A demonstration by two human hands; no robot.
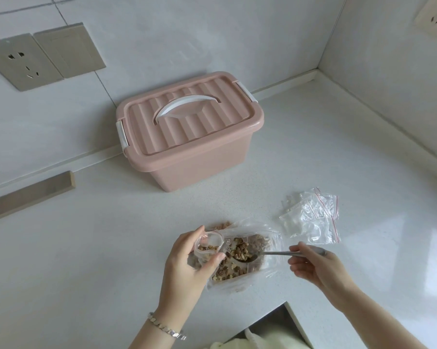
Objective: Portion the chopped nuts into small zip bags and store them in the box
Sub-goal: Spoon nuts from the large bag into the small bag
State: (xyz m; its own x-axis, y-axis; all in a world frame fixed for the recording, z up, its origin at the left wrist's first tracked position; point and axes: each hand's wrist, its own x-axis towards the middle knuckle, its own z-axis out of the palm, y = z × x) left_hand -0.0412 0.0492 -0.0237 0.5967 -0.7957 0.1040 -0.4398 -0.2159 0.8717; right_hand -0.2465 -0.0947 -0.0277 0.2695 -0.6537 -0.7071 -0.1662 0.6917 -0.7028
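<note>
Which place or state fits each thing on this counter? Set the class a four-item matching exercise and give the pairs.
Things
1. box
2. spoon
3. small zip bag
4. spare zip bags

States
a. held open by the left hand
b. heaped on the counter, right of the nuts
c. lid on, by the wall
d. held by the right hand, bowl among the nuts

Pairs: 1-c, 2-d, 3-a, 4-b

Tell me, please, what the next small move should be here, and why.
Probably lift the spoon and tip its load into the small zip bag. The right hand holds the spoon with its bowl among the chopped nuts in the large bag, and the left hand holds the small bag's mouth open beside it.
</note>
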